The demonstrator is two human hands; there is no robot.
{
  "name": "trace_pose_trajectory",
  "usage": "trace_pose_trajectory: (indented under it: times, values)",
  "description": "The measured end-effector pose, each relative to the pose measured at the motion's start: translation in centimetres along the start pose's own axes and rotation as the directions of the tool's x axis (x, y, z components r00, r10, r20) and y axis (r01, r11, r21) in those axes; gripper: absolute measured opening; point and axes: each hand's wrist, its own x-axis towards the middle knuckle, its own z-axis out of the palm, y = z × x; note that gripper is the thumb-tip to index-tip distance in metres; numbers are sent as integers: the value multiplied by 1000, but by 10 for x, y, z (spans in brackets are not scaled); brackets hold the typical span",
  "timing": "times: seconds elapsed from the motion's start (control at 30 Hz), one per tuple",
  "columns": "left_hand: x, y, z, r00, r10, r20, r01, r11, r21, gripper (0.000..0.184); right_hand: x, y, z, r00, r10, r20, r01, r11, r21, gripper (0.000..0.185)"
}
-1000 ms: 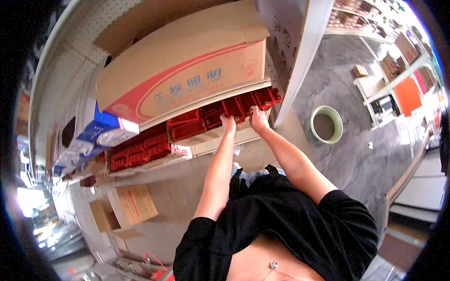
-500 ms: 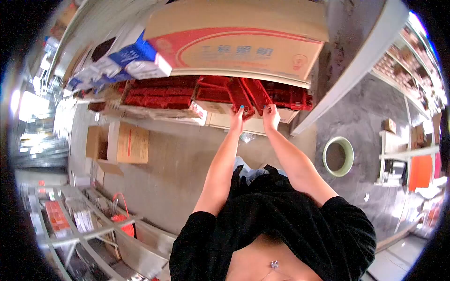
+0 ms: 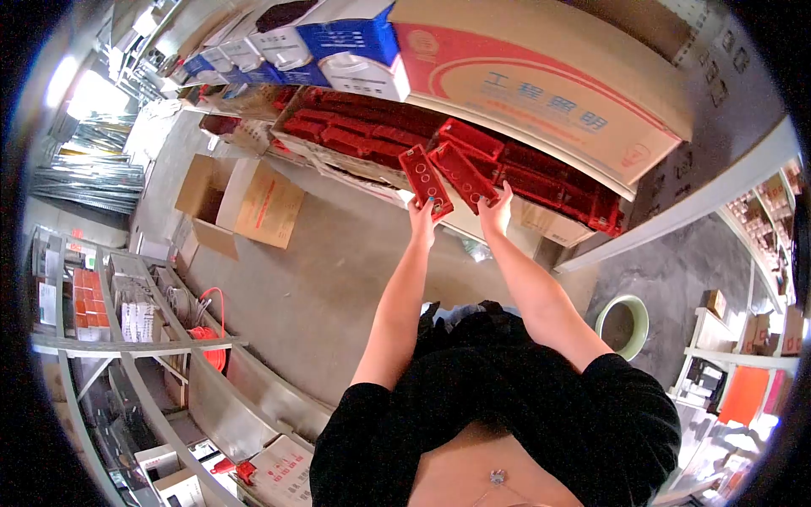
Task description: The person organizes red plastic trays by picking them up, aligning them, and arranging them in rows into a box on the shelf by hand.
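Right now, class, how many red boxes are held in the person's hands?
2: the left red box is in the left hand, the right red box in the right hand. Stored red boxes beyond aren't counted; none seems hidden behind these.

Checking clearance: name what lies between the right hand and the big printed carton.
In the head view, red boxes and the pale shelf edge lie between right hand and carton.

A row of boxes (image 3: 355,55) stands left of the lighting carton (image 3: 541,93). Under it lie stacked cases (image 3: 541,179). Below and before it, the left fingers (image 3: 429,207) hold a first case (image 3: 425,177), the right fingers (image 3: 504,194) a second case (image 3: 461,171). On the floor (image 3: 321,287) before it, a bucket (image 3: 639,321) stands toward its right, another carton (image 3: 266,207) toward its left.
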Motion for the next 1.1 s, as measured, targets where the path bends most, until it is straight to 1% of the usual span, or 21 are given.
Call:
trace_pose_trajectory:
  times: [0.03, 0.07, 0.1, 0.13, 0.17, 0.2, 0.27, 0.3, 0.4, 0.5, 0.6, 0.63, 0.73, 0.77, 0.87, 0.9, 0.93, 0.97, 1.0, 1.07, 1.1]
  values:
    - [2, 8, -12, 999, 19, -28, -18, 999, 29, 41, -4, 0, 15, 1000, -21, -6, 21, 1000, -20, 56]
    - [5, 18, -24, 998, 37, -57, -34, 998, 57, 40, -8, 0, 30, 997, 22, 68, -15, 995, -99, 58]
    - [10, 27, -38, 998, 6, -60, -2, 997, 76, 41, -11, -3, 43, 988, 69, 137, -44, 983, -180, 60]
    - [16, 35, -51, 997, 19, -78, -11, 994, 106, 40, -14, -5, 57, 972, 120, 202, -64, 963, -264, 62]
    - [21, 42, -65, 995, 31, -97, -17, 990, 137, 39, -22, -7, 71, 970, 155, 189, -107, 964, -243, 61]
    - [24, 50, -78, 992, 42, -116, -22, 985, 169, 39, -27, -11, 85, 967, 147, 208, -94, 965, -245, 62]
    - [32, 67, -105, 991, 39, -129, -17, 986, 168, 36, -39, -19, 112, 961, 132, 245, -69, 966, -248, 64]
    - [34, 80, -115, 990, 38, -133, -16, 986, 168, 36, -48, -25, 127, 978, 90, 188, -45, 971, -234, 63]
    - [39, 124, -147, 981, -29, -191, 63, 983, 172, 36, -69, -39, 176, 995, -22, 92, 40, 978, -203, 46]
    - [40, 165, -179, 981, -51, -186, 86, 978, 190, 38, -83, -51, 219, 981, -25, 192, 72, 967, -242, 43]
    - [54, 180, -219, 989, -44, -139, 69, 981, 180, 40, -101, -57, 257, 964, 68, 258, -41, 994, -106, 42]
    - [61, 180, -230, 992, -30, -123, 51, 983, 175, 41, -107, -80, 253, 907, 215, 363, -189, 976, -105, 51]
    - [75, 186, -250, 996, 1, -94, 15, 985, 171, 43, -117, -90, 271, 906, 179, 385, -174, 984, -49, 53]
    - [81, 188, -251, 995, 7, -96, 10, 985, 174, 43, -115, -86, 283, 894, 189, 405, -198, 980, -20, 53]
    - [106, 202, -260, 995, 12, -103, 11, 976, 217, 45, -102, -43, 336, 857, 195, 476, -258, 964, 70, 53]
    - [117, 204, -263, 995, 10, -104, 15, 971, 238, 45, -98, -49, 344, 843, 188, 505, -273, 957, 99, 52]
    - [127, 207, -265, 992, 26, -119, 5, 967, 256, 41, -92, -54, 351, 828, 179, 531, -287, 949, 128, 51]
    - [141, 211, -265, 990, 47, -132, -9, 962, 274, 38, -89, -59, 356, 862, 138, 488, -247, 955, 166, 47]
    - [154, 220, -262, 987, 70, -142, -26, 956, 292, 36, -79, -68, 360, 852, 173, 494, -246, 966, 85, 48]
    - [176, 239, -254, 981, 54, -188, 13, 941, 337, 36, -60, -90, 371, 832, 247, 496, -241, 968, -77, 49]
    - [185, 252, -247, 976, 40, -214, 37, 938, 346, 35, -48, -100, 381, 841, 292, 455, -206, 951, -229, 50]
